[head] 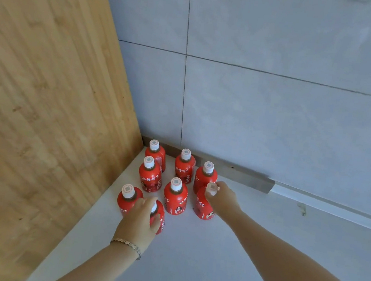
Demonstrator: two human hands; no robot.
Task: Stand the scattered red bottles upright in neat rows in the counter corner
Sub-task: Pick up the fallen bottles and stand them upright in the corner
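Note:
Several red bottles with white caps stand upright in the counter corner. Three form the back row by the wall, such as the corner bottle [155, 154]. The middle row has a left bottle [149, 178], a centre bottle [175, 196] and a right bottle [203, 210]. My right hand [221, 195] grips the cap of that right bottle. In the front row one bottle [127, 200] stands by the wood panel. Beside it my left hand [140, 219] is wrapped around the front bottle [159, 217], hiding most of it.
A tall wooden panel [43, 98] closes off the left side. A grey tiled wall [278, 105] with a grey baseboard strip [234, 171] runs behind the bottles. The white counter [211, 261] stretches toward me and to the right.

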